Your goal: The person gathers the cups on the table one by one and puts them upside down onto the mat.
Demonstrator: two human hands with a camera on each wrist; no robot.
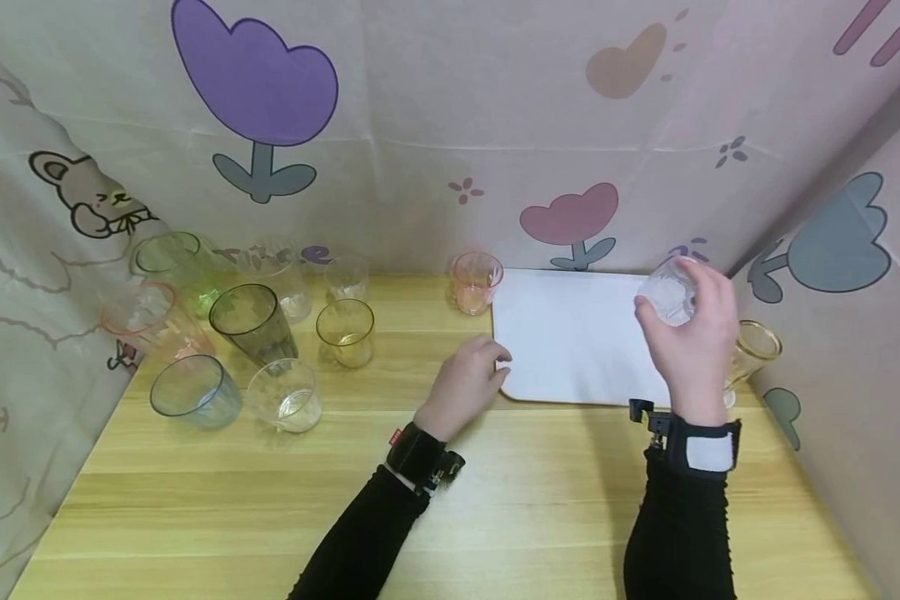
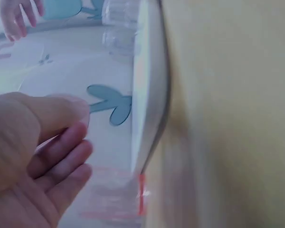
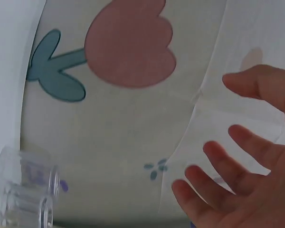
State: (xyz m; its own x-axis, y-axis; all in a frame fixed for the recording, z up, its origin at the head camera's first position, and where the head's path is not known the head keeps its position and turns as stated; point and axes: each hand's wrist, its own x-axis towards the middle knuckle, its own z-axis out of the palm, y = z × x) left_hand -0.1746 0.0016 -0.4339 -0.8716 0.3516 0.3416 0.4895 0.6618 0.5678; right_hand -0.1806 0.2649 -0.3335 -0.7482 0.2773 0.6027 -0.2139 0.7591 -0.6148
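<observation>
A white board [image 1: 570,333] lies flat on the wooden table [image 1: 450,500]. My left hand [image 1: 468,379] rests on the table at the board's near left corner, its fingers loose and touching the edge. The left wrist view shows those relaxed fingers [image 2: 61,161] holding nothing beside the board's edge [image 2: 149,95]. My right hand [image 1: 690,329] hovers over the board's far right part, right by a small clear cup [image 1: 667,292]. In the right wrist view the fingers [image 3: 213,175] are spread and straight, with a gap between them and the clear cup [image 3: 23,190].
A pink cup [image 1: 476,282] stands just off the board's far left corner. An amber glass [image 1: 753,350] sits behind my right hand near the right wall. Several coloured and clear cups, among them a dark one [image 1: 251,321] and a yellow one [image 1: 345,332], crowd the table's left side. Printed cloth walls enclose the table.
</observation>
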